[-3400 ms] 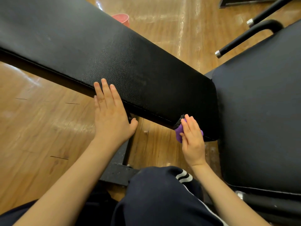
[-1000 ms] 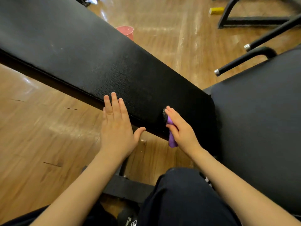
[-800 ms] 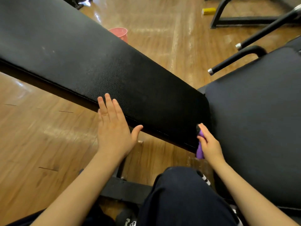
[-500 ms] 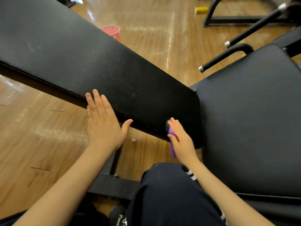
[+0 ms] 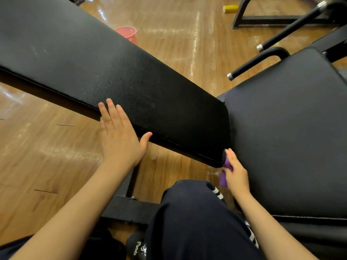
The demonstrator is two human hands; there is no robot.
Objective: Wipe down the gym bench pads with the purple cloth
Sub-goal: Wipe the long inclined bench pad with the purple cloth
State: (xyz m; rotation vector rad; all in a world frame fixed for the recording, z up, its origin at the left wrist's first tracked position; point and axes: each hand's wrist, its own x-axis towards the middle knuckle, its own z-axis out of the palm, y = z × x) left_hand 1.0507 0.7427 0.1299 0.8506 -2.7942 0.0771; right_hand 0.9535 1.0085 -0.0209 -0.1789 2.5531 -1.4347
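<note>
Fingers of the right hand lie fairly straight over the cloth, pressing the purple wad against the near corner of the long pad, right where that pad's rounded end meets the narrow gap before the seat pad; whether the thumb curls round the cloth cannot be told, since the hand covers it. Most of the cloth is hidden under the palm, with a strip showing at the hand's left side and below the pad's lower edge. The left hand rests flat and spread on the same near edge farther along, fingers reaching onto the top face and thumb out toward the underside. Between the two hands the pad's side edge runs bare. A dark-trousered knee sits just below the cloth, close under the right wrist. Beneath the pad a black frame crosses the wood floor, which lies open to the left. Beyond the pad's far edge stand a pink bucket on the floor, a yellow block, and black handles beside the seat pad.
</note>
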